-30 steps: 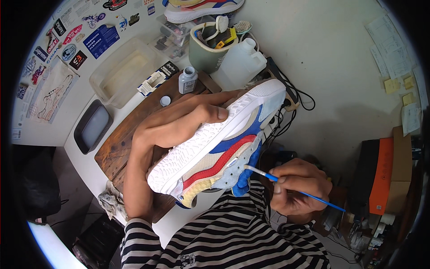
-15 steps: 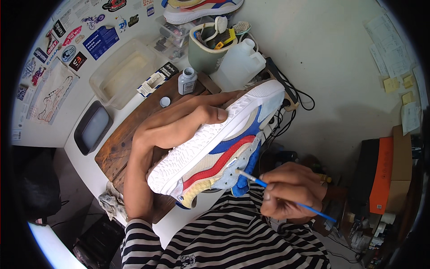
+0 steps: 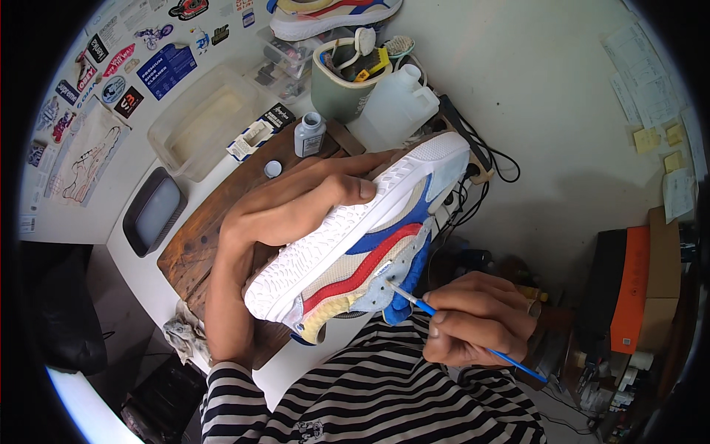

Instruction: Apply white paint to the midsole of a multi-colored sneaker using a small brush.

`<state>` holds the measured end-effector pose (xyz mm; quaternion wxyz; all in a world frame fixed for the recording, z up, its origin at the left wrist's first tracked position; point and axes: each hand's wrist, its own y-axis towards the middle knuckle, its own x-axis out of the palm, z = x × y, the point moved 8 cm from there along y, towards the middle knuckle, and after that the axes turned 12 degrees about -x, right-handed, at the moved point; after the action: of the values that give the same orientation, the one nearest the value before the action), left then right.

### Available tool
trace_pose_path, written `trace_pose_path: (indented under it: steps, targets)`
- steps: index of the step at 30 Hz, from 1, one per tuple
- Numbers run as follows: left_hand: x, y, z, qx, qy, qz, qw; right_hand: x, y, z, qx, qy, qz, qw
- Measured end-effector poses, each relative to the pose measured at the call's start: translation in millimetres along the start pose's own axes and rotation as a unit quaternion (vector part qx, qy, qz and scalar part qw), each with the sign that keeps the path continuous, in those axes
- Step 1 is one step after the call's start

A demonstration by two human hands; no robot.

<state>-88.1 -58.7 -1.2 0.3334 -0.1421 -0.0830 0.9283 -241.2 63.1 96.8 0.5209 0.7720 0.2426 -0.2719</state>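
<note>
My left hand [image 3: 325,198] grips a sneaker [image 3: 362,255] by its white sole, the thumb pressed along the sole edge and the other fingers hidden behind it. The shoe is tilted on its side, showing beige mesh, a red wavy stripe, blue panels and a light-blue eyelet panel. My right hand [image 3: 481,318] pinches a thin blue paintbrush [image 3: 421,304]. The brush's tip touches the light-blue panel by the lace holes. Beyond the left hand stand an open grey bottle [image 3: 310,136] and its round white cap [image 3: 273,169], both on a wooden board [image 3: 194,240].
A clear plastic tub [image 3: 166,137], a small printed box [image 3: 251,139], a dark oval container [image 3: 154,211], a green bin of brushes [image 3: 336,100] and a translucent jug [image 3: 396,107] crowd the back. Another sneaker [image 3: 333,21] sits behind. Black cables [image 3: 481,196] run at the right. A crumpled rag [image 3: 186,333] lies left.
My right hand has shifted slightly left and down with the paintbrush, whose tip has slid a little along the light-blue panel. The left hand and sneaker stay nearly still.
</note>
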Motion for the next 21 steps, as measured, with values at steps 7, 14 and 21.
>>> trace_pose_path:
  steps: [7, 14, 21]
  targets:
    - [-1, -1, 0, -0.008, -0.009, -0.004, 1.0, -6, 2, 2, 0.0, 0.005, -0.04, 0.999]
    - [-3, -2, 3, -0.03, 0.038, 0.002, 0.999, -7, 0, 7, 0.004, -0.018, -0.027, 0.999]
    - [-7, -6, -2, -0.008, -0.011, -0.001, 1.0, -14, -11, 13, -0.018, -0.044, 0.054, 0.997]
